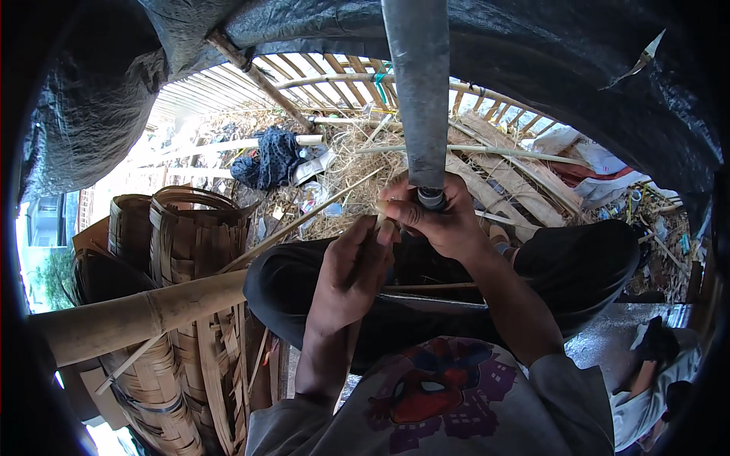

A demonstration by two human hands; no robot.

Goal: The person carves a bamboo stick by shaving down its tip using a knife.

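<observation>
My right hand is closed around the handle of a large machete. Its broad grey blade points up and away from me, with a metal collar at the base. Close beside it, my left hand pinches a small pale strip, which looks like bamboo. The right thumb rests near the tip of this strip. Both hands are above my lap, between my bent legs in dark trousers. Most of the machete handle is hidden by my fingers.
A thick bamboo pole juts in from the left, over rolled woven bamboo sheets. Wood shavings, planks and a dark cloth lie ahead. Black tarpaulin hangs overhead. Pale fabric shows lower right.
</observation>
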